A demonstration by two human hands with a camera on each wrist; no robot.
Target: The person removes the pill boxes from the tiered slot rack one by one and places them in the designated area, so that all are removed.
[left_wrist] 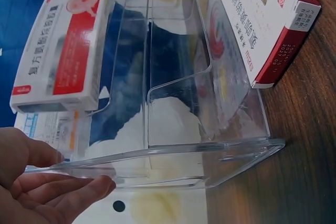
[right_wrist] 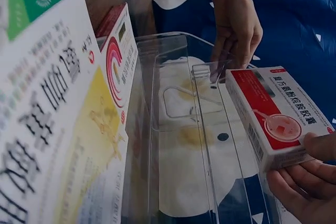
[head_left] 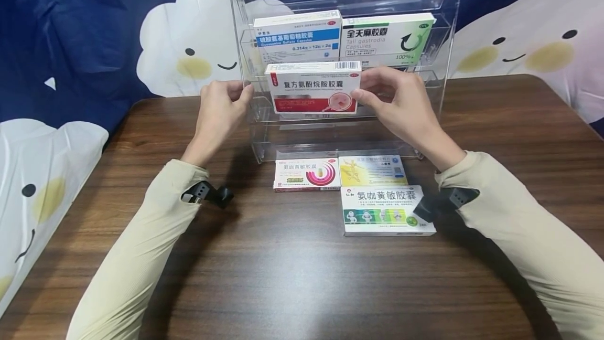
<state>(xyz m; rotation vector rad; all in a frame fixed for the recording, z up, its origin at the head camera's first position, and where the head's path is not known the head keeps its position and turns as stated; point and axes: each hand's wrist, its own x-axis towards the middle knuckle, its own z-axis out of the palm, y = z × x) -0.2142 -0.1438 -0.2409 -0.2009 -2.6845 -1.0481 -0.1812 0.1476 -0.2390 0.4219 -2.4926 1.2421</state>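
My right hand [head_left: 401, 96] pinches the right end of a red-and-white medicine box [head_left: 313, 88], thumb in front and fingers behind. The box is upright, its printed face toward me, in front of the middle level of a clear acrylic display rack [head_left: 264, 140]. At the rack's left side, my left hand [head_left: 222, 112] grips the edge of the side panel; in the left wrist view the thumb and fingers [left_wrist: 79, 195] lie on opposite sides of it. A blue-and-white box [head_left: 297, 38] and a green-and-white box [head_left: 387, 41] stand in the tier behind.
On the wooden table [head_left: 264, 277] before the rack lie a pink-ringed box [head_left: 306, 173], a yellow-and-white box [head_left: 373, 170] and a larger white-and-green box [head_left: 387, 210]. A dark blue cloth with cloud faces [head_left: 189, 30] hangs behind the table.
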